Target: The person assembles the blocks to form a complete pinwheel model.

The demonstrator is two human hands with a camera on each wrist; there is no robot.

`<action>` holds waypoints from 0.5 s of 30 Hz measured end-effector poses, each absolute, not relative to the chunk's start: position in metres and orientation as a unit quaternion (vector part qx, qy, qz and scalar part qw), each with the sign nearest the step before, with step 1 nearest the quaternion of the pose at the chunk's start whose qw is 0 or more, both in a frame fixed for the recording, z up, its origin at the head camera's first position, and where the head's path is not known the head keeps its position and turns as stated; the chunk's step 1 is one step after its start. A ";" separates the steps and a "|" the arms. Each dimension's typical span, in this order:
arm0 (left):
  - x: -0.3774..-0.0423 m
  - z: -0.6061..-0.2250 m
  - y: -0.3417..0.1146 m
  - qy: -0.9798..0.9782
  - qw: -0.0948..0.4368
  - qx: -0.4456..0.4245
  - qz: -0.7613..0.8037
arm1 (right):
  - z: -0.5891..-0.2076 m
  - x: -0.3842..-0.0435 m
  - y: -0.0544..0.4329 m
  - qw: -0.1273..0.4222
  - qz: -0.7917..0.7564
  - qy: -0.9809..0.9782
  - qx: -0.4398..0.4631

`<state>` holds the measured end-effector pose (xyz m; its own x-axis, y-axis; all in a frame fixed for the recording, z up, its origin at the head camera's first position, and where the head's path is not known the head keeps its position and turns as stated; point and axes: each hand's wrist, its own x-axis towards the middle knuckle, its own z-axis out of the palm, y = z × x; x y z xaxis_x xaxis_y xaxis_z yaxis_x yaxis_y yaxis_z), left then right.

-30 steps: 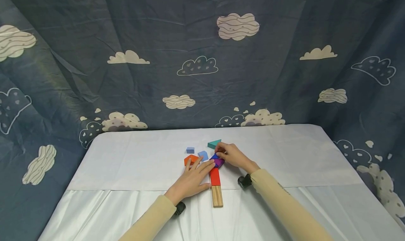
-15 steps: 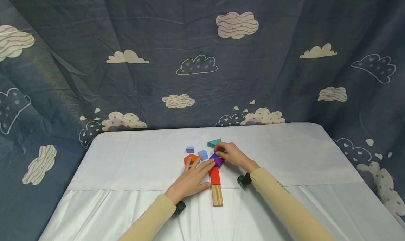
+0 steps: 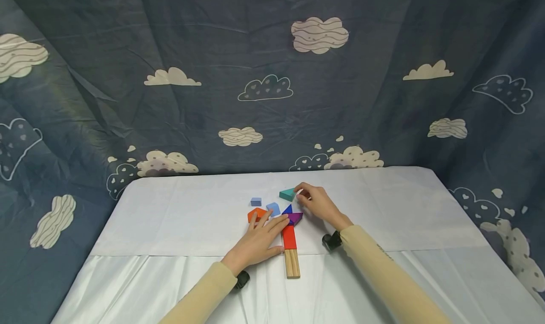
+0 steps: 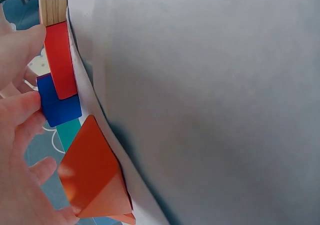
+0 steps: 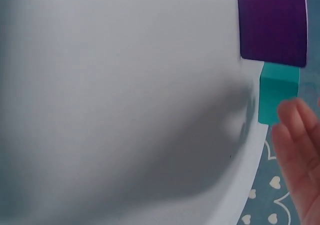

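Observation:
My left hand lies spread with straight fingers, its index and middle fingertips at the purple block and the dark blue block. Its thumb reaches the side of the red block, and its other fingers overlap the orange block. Below the red one, a natural wood block continues the column. The blue triangle's tip shows above the purple block. My right hand hovers with loosely bent fingers beside the teal triangular block, holding nothing. In the right wrist view its fingertips overlap the teal block's edge.
A light blue block with a curved edge lies behind the left fingers, and a small blue block sits farther back. White cloth covers the table. A dark curtain printed with clouds hangs behind.
My right hand has let go of the blue triangle and moved slightly back and right, to the teal block. The left hand has stayed in place, and so have the blocks.

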<state>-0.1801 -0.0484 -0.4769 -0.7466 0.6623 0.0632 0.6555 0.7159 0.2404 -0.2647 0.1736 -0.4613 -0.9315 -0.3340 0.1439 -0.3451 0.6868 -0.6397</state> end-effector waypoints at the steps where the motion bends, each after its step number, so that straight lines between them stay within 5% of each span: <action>1: -0.180 -0.477 -0.048 0.926 0.015 0.356 0.125 | -0.461 -0.266 0.174 0.012 0.349 -0.920 0.178; 15: -0.180 -0.478 -0.048 0.926 0.016 0.355 0.124 | -0.464 -0.274 0.170 -0.009 0.302 -0.932 0.201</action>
<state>-0.1803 -0.0476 -0.4783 -0.7467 0.6626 0.0579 0.6545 0.7165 0.2413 -0.2745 0.1703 -0.4640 -0.9194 -0.3792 0.1048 -0.3687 0.7374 -0.5659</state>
